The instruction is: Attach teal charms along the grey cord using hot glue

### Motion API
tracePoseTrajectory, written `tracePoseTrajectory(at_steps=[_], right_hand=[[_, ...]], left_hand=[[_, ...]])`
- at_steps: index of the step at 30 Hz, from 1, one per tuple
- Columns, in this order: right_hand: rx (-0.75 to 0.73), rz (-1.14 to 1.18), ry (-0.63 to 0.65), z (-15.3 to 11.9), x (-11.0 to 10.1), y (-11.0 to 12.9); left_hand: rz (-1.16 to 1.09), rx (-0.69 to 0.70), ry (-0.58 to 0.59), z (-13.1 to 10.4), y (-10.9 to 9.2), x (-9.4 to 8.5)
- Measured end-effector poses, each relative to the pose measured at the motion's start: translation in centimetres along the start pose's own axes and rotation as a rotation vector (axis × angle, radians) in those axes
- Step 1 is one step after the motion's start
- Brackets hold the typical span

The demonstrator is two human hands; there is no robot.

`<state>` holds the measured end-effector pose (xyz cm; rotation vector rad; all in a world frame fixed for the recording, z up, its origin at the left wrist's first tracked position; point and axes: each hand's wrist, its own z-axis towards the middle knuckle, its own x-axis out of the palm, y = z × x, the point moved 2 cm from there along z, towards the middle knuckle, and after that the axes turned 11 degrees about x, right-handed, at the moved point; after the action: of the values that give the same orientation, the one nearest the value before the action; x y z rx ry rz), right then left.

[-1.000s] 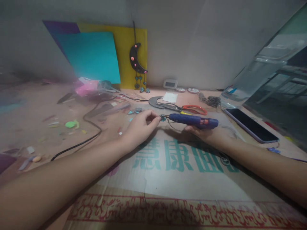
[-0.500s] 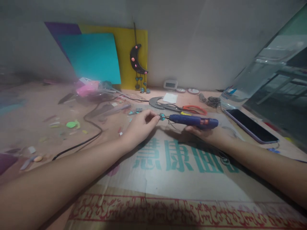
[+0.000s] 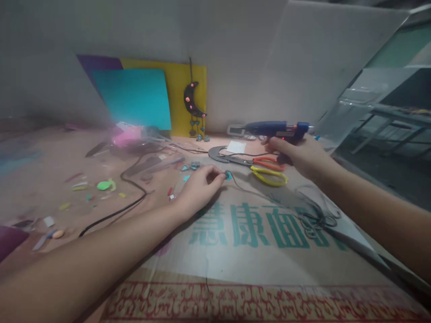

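Between thumb and forefinger, my left hand (image 3: 202, 186) pinches a small teal piece (image 3: 228, 175) above the printed sheet. A thin grey cord (image 3: 251, 192) runs from that piece toward a tangle on the right. My right hand (image 3: 298, 152) is wrapped round the handle of a dark blue glue gun (image 3: 272, 128), raised near the wall with its nozzle pointing left. Other small teal pieces (image 3: 194, 165) lie just behind my left hand. Pliers with yellow and red-orange handles (image 3: 271, 176) rest beyond the hands.
A black crescent ornament (image 3: 190, 99) hangs before a yellow board (image 3: 175, 98) at the back. Clay scraps (image 3: 104, 185) and a black cable (image 3: 134, 200) lie on the left. Legs of furniture show beyond the table at the right.
My right hand has lifted the glue gun up and away from the teal piece, uncovering the yellow handles and cord. My left hand still pinches the piece. The view has tilted slightly upward.
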<state>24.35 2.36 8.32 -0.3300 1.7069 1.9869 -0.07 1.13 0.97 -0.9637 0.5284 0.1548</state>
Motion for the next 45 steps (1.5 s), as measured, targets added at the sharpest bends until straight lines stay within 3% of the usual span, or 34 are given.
tracePoseTrajectory(at_steps=[9,15,18,23,24,26,27,29,33,35,37,45], right_hand=[[0.112,-0.312,-0.004,9.3,0.9,-4.0],[0.150,-0.351,-0.024,10.6,2.7,-5.6],[0.154,-0.390,-0.026,10.7,2.5,-5.9],[0.114,-0.441,-0.126,8.0,0.6,-6.1],[0.073,-0.440,-0.163,6.9,0.3,-5.7],[-0.145,-0.404,-0.264,4.0,0.3,-4.1],[-0.206,-0.381,-0.215,2.6,0.8,-3.1],[-0.196,-0.326,0.015,0.1,2.3,-1.3],[0.149,0.036,0.543,-3.1,5.9,0.8],[0.258,0.172,0.663,-3.6,7.0,0.8],[0.294,0.218,0.659,-3.4,7.5,0.3],[0.203,0.199,0.364,-3.3,8.3,-2.1]], left_hand=[[0.015,-0.012,0.010,0.0,0.0,0.0],[0.013,-0.041,0.005,0.0,0.1,0.0],[0.019,-0.052,0.005,0.0,0.2,0.1],[0.002,-0.053,-0.006,-0.1,0.1,0.0],[-0.001,-0.045,-0.006,-0.1,0.0,0.0],[-0.006,-0.025,-0.010,-0.2,-0.1,0.0],[-0.007,-0.014,-0.014,-0.2,-0.2,0.0],[-0.001,0.010,-0.031,-0.3,-0.2,-0.1],[0.024,0.057,-0.050,-0.3,-0.1,0.0],[0.017,0.060,-0.054,-0.3,0.0,-0.1],[0.001,0.042,-0.064,-0.2,0.1,-0.1],[-0.007,0.012,-0.044,-0.2,0.3,-0.1]])
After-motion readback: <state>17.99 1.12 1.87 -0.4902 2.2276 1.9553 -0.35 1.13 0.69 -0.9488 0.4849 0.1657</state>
